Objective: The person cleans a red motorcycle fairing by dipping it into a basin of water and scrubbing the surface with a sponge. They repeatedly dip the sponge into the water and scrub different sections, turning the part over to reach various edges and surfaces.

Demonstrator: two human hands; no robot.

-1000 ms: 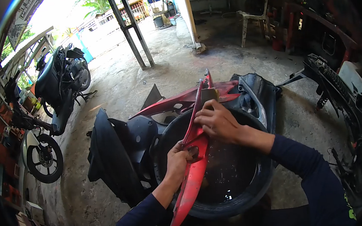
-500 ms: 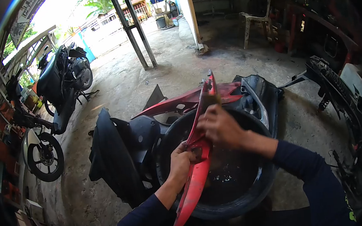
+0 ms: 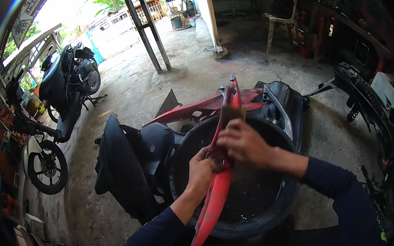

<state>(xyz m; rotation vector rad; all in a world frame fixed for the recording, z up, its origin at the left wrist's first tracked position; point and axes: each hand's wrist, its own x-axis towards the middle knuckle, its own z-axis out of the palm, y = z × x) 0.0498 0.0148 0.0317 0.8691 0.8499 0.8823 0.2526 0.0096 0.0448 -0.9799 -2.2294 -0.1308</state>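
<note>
A long red motorcycle fairing panel [image 3: 215,201] slants over a round black tub [image 3: 257,228] that has dark water in it. My left hand [image 3: 199,172] is closed around the panel's middle, with the thumb on top. My right hand [image 3: 245,142] presses a dark brownish pad [image 3: 232,114] against the panel's upper part. Its exact kind I cannot make out, and the fingers hide part of it. Behind the tub lies a second red fairing panel [image 3: 182,112].
Black plastic body panels lie left [image 3: 124,171] and right [image 3: 294,110] of the tub. A motorcycle [image 3: 69,78] stands at left, with a front wheel [image 3: 47,167] nearer me. At right is a stripped frame [image 3: 368,103]. A metal post [image 3: 144,34] and plastic chair [image 3: 281,19] stand farther back.
The red panel and my left hand have shifted slightly right and up. My right hand, with the pad, has moved slightly down along the panel.
</note>
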